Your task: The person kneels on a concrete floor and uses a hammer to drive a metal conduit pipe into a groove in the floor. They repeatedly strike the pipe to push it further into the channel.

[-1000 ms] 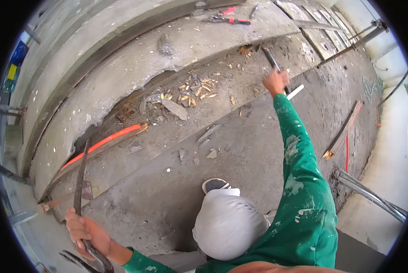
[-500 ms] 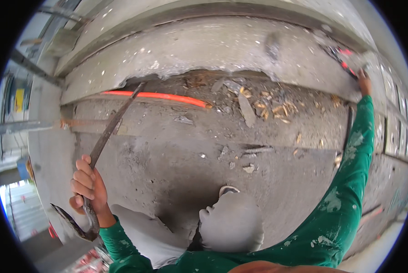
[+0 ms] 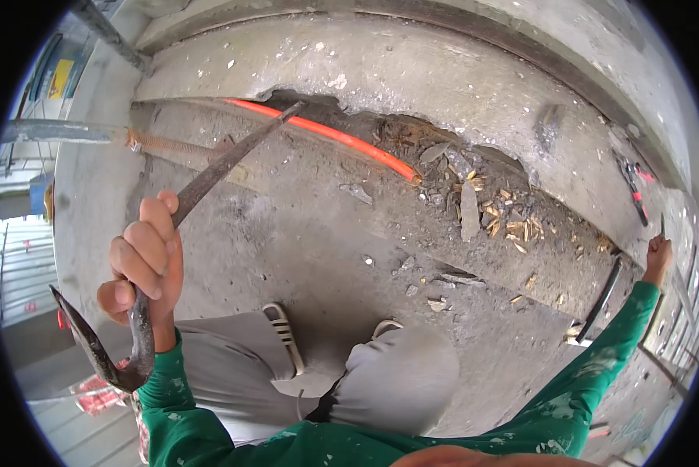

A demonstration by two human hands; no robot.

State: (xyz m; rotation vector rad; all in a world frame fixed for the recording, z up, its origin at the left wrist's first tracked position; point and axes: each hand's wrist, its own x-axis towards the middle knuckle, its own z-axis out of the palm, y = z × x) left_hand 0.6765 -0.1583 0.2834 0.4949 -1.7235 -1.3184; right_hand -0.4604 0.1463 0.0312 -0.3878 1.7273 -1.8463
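My left hand [image 3: 143,265] is wrapped round a dark, worn crowbar [image 3: 225,162] near its hooked end. The bar slants up and away to the right; its far tip overlaps the broken lower edge of the concrete step [image 3: 396,70], across an orange pipe [image 3: 341,138]. Out at the far right, my right hand [image 3: 659,257] is closed, with a thin dark piece poking up from the fist; its kind is too small to tell. Just beyond that hand, a red-and-black hand tool [image 3: 636,191], apparently pliers, lies on the concrete.
Wood chips [image 3: 521,226] and grey rubble [image 3: 469,210] lie along the broken edge. A short black pipe [image 3: 600,300] rests near my right forearm. Metal poles [image 3: 61,131] jut in at the left. My shoes [image 3: 283,335] are on the dusty concrete floor.
My right hand has come away from the red-and-black tool, which stays on the concrete, and now closes on something thin. The view has shifted; my left hand still grips the crowbar.
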